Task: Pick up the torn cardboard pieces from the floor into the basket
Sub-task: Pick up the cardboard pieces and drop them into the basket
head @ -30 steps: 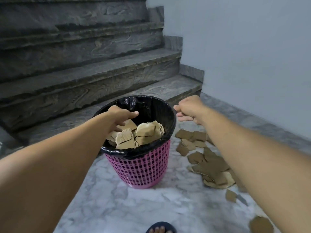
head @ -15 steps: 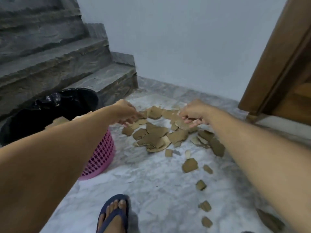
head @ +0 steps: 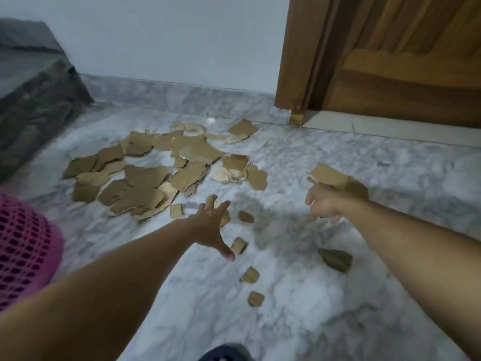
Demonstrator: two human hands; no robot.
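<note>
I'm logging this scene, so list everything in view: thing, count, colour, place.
cardboard pieces: many, brown, heaped centre-left on the floor, strays trailing toward the camera
basket: one, pink, left edge
floor: white-grey marble
stairs: dark grey stone, far left
wall: pale, behind
door: brown wood, upper right
sandal: dark, bottom edge
left hand: open, fingers spread over small pieces
right hand: loosely curled, empty, right of centre

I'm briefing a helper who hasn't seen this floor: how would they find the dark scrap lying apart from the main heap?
Start at the wooden door and come toward the camera across the marble floor. Just under the right forearm, past the right hand, lies the dark scrap. It is olive-brown and lumpy, unlike the flat tan pieces.
</note>
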